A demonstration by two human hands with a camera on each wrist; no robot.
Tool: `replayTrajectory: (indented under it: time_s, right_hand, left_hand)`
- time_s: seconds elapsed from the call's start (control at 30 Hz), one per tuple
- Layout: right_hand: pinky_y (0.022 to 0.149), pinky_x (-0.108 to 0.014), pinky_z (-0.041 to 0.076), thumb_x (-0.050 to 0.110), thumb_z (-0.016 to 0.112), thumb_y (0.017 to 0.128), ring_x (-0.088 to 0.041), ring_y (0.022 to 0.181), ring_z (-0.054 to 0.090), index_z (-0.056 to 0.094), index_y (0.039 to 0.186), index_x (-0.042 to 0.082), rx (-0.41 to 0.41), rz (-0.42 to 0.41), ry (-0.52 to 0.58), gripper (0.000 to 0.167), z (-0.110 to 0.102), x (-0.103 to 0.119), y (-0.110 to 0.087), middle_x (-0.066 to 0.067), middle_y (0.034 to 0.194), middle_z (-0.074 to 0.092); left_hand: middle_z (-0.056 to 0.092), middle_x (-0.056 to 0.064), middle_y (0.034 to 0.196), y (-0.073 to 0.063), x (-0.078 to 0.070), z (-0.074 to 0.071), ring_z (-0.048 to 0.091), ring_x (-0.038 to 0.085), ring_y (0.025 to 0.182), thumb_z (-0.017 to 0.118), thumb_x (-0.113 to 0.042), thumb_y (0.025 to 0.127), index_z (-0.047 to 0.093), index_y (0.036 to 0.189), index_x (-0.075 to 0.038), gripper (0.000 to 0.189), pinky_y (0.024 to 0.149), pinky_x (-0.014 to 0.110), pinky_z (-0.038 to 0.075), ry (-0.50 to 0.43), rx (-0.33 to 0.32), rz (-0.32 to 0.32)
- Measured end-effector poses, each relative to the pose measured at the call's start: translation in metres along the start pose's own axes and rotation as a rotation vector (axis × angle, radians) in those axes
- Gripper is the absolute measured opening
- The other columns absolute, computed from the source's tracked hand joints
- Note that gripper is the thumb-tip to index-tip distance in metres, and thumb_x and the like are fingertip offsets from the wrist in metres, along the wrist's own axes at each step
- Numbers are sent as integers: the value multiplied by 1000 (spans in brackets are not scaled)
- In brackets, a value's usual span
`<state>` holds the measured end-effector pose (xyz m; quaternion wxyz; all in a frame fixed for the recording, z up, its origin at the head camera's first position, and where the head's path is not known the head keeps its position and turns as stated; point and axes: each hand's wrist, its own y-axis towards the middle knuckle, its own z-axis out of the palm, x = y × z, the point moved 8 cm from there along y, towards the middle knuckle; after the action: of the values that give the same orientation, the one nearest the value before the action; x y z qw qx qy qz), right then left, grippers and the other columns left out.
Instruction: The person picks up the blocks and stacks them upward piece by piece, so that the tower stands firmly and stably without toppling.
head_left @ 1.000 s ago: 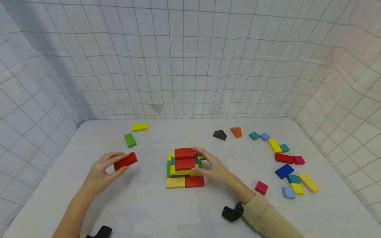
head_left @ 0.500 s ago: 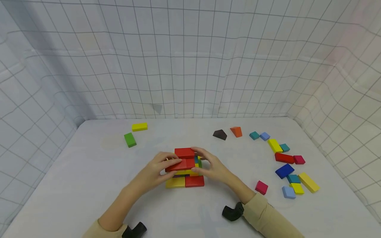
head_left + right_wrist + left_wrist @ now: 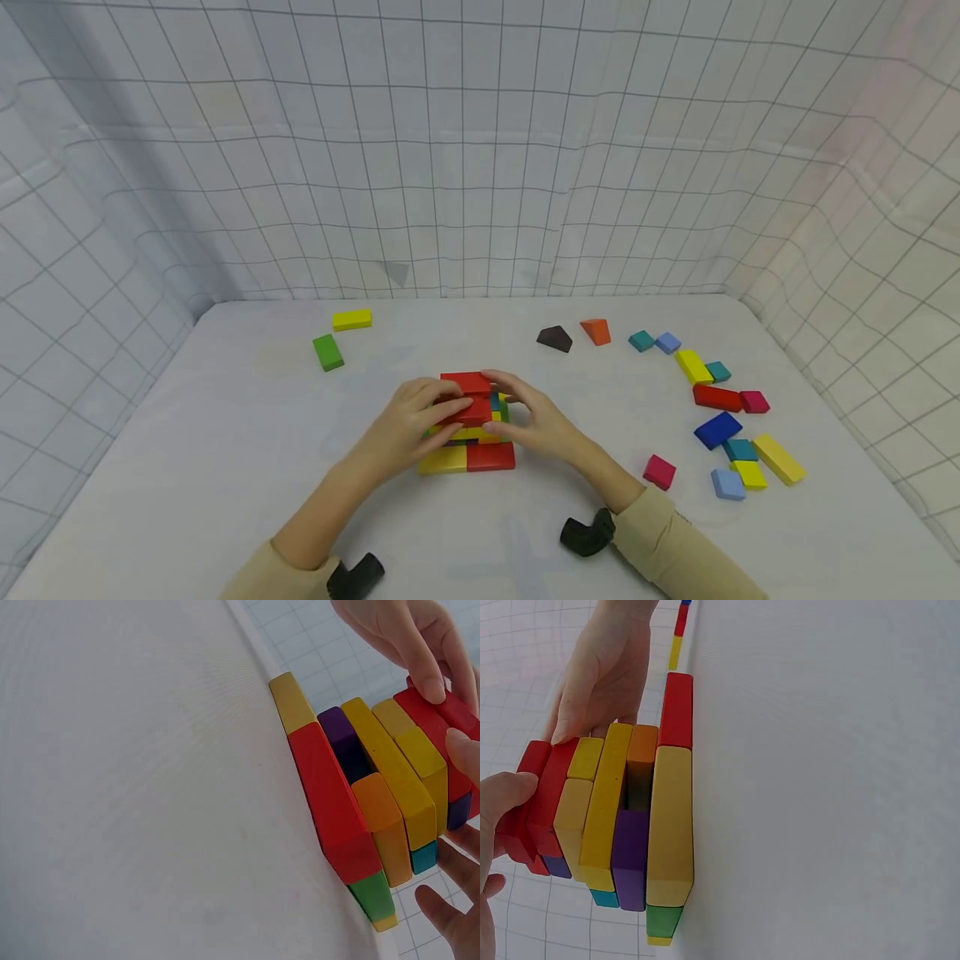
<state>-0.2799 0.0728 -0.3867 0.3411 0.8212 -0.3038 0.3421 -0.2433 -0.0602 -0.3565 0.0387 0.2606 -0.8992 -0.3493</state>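
A layered stack of coloured wooden building blocks [image 3: 442,461] stands at the table's middle. My left hand [image 3: 408,425] pinches a red block [image 3: 516,825] at the top of the stack's front, thumb on the near face and fingers behind. This block lies over another red block [image 3: 551,796]. On the right side, my right hand [image 3: 536,422] holds the stack steady, its thumb at the end of the lower red block and its index finger by the rear red block [image 3: 467,383]. In the right wrist view its other fingers spread behind the stack. The left fingers hide the stack's left side.
Several loose blocks lie at the right, among them a dark blue block [image 3: 717,430] and a long yellow block [image 3: 778,460]. A crimson cube [image 3: 659,472] lies nearer the right forearm. Green [image 3: 327,352] and yellow [image 3: 352,320] blocks lie back left. Gridded sheeting [image 3: 480,167] encloses the table.
My left hand has carried the red block rightward from the left side of the table and brought it onto the stack's top front. The right hand stays at the stack.
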Motion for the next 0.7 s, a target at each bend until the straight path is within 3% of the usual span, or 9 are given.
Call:
replayTrajectory:
  time_s: [0.13,0.37,0.7]
  right_hand:
    - [95,-44,42,11,68,82,-24,119,47,36,138,8,4,-4,-6,65,2,-16,-1,-9,134,46]
    - [92,-45,44,23,67,84,-21,118,47,34,139,12,2,-60,-22,65,2,-18,-2,-7,134,46]
    - [95,-44,42,12,68,82,-23,119,47,35,138,11,6,-8,4,65,2,-18,-2,-7,136,45]
  left_hand:
    - [57,8,110,2,0,2,48,24,104,81,-15,67,68,107,-7,44,87,40,41,21,-19,-4]
    - [58,7,111,4,0,6,48,24,106,81,-17,66,67,108,-7,45,88,39,39,10,-25,-40]
    - [58,6,109,5,1,8,49,22,103,80,-18,68,68,108,-9,43,89,40,39,-4,-34,-68]
